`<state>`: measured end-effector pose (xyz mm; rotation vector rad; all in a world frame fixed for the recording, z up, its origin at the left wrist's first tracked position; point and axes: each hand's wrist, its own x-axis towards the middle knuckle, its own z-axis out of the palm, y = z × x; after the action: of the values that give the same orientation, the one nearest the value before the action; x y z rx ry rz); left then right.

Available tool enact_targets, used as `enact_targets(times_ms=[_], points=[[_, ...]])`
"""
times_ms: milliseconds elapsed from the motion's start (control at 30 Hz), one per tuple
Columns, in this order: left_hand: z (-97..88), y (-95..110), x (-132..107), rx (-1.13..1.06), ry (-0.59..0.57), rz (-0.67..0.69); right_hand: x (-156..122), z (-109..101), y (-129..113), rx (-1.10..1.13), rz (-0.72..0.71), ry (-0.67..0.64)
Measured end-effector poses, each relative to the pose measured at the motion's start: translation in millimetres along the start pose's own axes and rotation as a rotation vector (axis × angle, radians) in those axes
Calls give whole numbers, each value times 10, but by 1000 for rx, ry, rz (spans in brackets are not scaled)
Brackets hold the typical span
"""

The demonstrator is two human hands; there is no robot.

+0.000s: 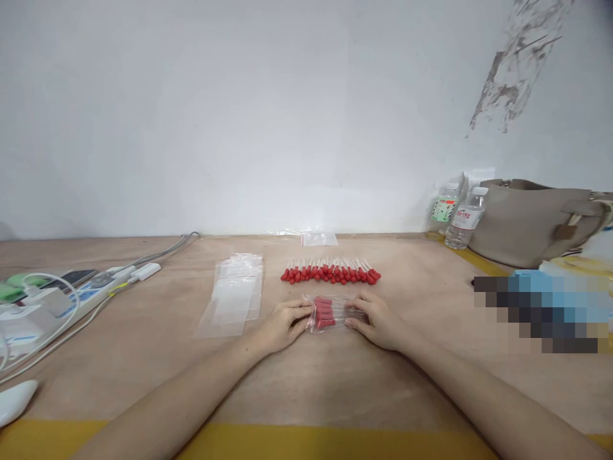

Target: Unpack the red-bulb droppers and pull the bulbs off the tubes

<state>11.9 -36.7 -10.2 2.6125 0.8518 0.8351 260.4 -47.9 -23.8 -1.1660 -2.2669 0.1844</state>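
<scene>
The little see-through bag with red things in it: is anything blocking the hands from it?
No, nothing I can see. The left hand and right hand touch opposite ends of the bag; the red-tipped sticks lie beyond it.

Sticks in a row [330, 276]: red heads, whitish shafts
Filled plastic bag [339, 312]: clear, red showing through
Flat plastic bags [232, 299]: clear, milky white
Tabletop [158, 390]: pinkish tan, yellow band [268, 441]
Wall [230, 108]: pale grey, brownish blotches [511, 80]
Handbag [522, 223]: taupe
Front bottle label [467, 219]: white, red lettering
</scene>
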Motion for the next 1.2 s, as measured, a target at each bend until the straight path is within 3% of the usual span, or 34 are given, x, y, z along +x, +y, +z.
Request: enact_targets(times_ms=[233, 333, 567, 900, 1067, 1200], points=[[-85, 51, 69, -145, -59, -31, 16, 65, 16, -73, -17, 38], [-85, 90, 93, -79, -85, -8, 29, 95, 18, -90, -36, 70], [69, 95, 100, 133, 4, -82, 26, 85, -16, -25, -37, 50], [-52, 178, 108, 224, -218, -94, 23, 72, -36, 43, -77, 47], [65, 150, 96, 361, -119, 11, 23, 58, -52, 55, -54, 35], [99, 112, 91, 344, -68, -12, 22, 61, -49, 50, -46, 36]])
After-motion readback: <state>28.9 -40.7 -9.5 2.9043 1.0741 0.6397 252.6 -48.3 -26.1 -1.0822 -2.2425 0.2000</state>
